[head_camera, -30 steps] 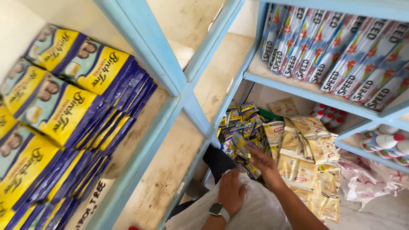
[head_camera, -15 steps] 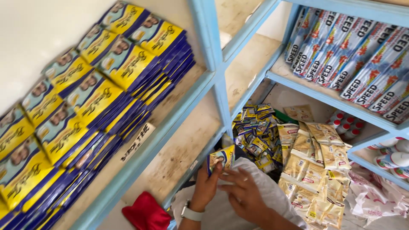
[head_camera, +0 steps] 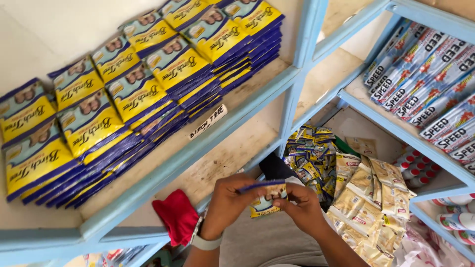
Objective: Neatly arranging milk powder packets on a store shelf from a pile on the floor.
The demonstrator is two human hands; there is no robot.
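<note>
A small sachet (head_camera: 267,198) is half covered by the fingers of the left hand (head_camera: 228,202) and right hand (head_camera: 303,208), its lower part and print too small to tell. Both forearms run out of the bottom edge. The yellow-and-blue packs (head_camera: 74,128) are cut off at the left edge, the lower ones buried under the stack. The striped packs (head_camera: 425,94) leave the frame at right. A red cloth (head_camera: 178,216) is partly hidden behind the shelf rail (head_camera: 148,190). The bottles (head_camera: 420,173) show caps only.

Yellow-blue sachets (head_camera: 143,94); light-blue shelf frame (head_camera: 198,148); red cloth (head_camera: 177,216); beige packets (head_camera: 366,198).
</note>
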